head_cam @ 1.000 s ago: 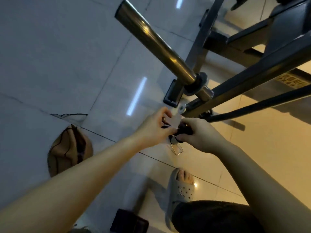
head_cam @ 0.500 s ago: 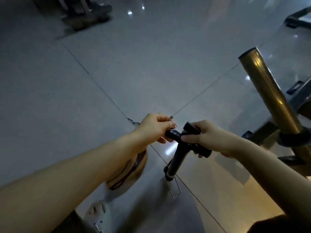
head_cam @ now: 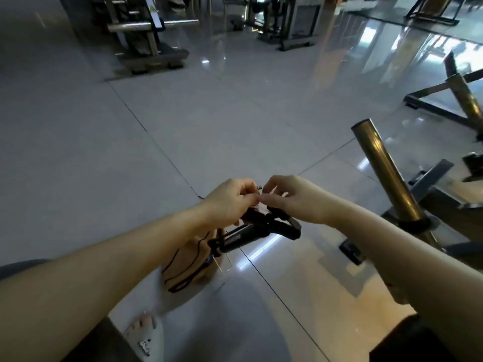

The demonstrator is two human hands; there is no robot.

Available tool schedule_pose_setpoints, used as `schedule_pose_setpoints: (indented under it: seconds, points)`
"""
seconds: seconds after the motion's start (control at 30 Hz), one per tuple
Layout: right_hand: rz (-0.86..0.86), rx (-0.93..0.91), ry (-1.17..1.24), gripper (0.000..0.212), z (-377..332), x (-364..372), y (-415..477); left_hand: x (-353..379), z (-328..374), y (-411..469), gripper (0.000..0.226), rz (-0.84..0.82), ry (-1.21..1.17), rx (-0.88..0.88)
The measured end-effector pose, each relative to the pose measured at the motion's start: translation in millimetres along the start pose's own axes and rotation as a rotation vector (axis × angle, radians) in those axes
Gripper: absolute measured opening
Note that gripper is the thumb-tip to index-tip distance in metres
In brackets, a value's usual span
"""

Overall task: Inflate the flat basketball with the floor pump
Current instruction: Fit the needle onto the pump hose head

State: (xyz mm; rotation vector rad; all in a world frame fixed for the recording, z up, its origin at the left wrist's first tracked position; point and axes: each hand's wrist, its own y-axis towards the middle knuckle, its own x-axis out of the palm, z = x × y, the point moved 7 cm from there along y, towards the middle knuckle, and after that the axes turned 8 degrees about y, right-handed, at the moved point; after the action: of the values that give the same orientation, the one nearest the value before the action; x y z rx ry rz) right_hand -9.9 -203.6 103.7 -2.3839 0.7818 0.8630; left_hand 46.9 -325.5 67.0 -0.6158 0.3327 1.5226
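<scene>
The black floor pump (head_cam: 245,237) hangs tilted above the floor, and its T-handle (head_cam: 283,227) sits just under both hands. My left hand (head_cam: 230,201) pinches a small metal needle (head_cam: 259,188) at its fingertips, and its lower fingers cover the handle's left end. My right hand (head_cam: 292,197) meets it from the right, with curled fingertips on the same needle. Which fingers carry the pump is hidden. The flat brown basketball (head_cam: 192,267) lies on the floor beneath my left forearm, partly hidden by it.
A brass-coloured bar (head_cam: 386,176) on a dark frame slants up close on the right. More gym racks (head_cam: 146,35) stand far back. My sandalled foot (head_cam: 146,333) is at the bottom left. Grey glossy floor tiles (head_cam: 209,131) stretch ahead.
The view has swung up and left, away from the bar. My right hand has left its grip on the pump handle and come to the needle at my left fingertips. The pump tilts more.
</scene>
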Motion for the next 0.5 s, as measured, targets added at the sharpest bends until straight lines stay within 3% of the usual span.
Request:
schedule_pose_setpoints:
  seconds: [0.1,0.2,0.5]
  points:
    - [0.044,-0.093,-0.159,0.026,-14,-2,-5,3,5,-6,0.017,-0.069,-0.006,0.021]
    - [0.146,-0.109,-0.009,0.018,-2,-1,-11,9,11,-9,0.014,-0.133,-0.011,0.052]
    - [-0.086,-0.08,0.166,0.03,22,2,2,27,17,0,0.012,-0.247,-0.065,-0.01]
